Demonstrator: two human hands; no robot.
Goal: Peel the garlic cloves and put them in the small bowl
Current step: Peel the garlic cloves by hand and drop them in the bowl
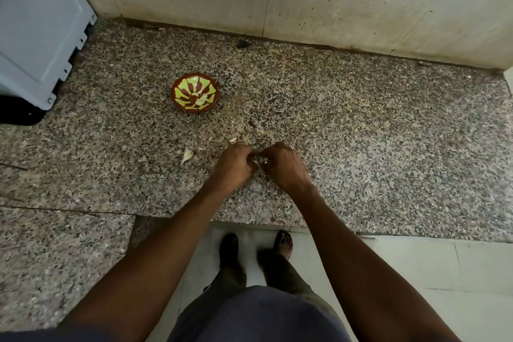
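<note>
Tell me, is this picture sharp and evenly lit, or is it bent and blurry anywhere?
Head view: dim, flat light with darker corners; wide-angle bending curves the granite counter edges; the small bowl looks fairly sharp; the left hand and right hand are slightly soft, so the garlic clove between them is hard to make out.

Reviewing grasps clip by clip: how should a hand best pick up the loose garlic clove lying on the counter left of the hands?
Pinch the loose garlic clove across its plump upper body, not its thin tail pointing down-left. Come from above with the left hand, which is nearer. It lies flat on the granite counter with bare stone either side, so thumb and finger can probably close across its width.
</note>
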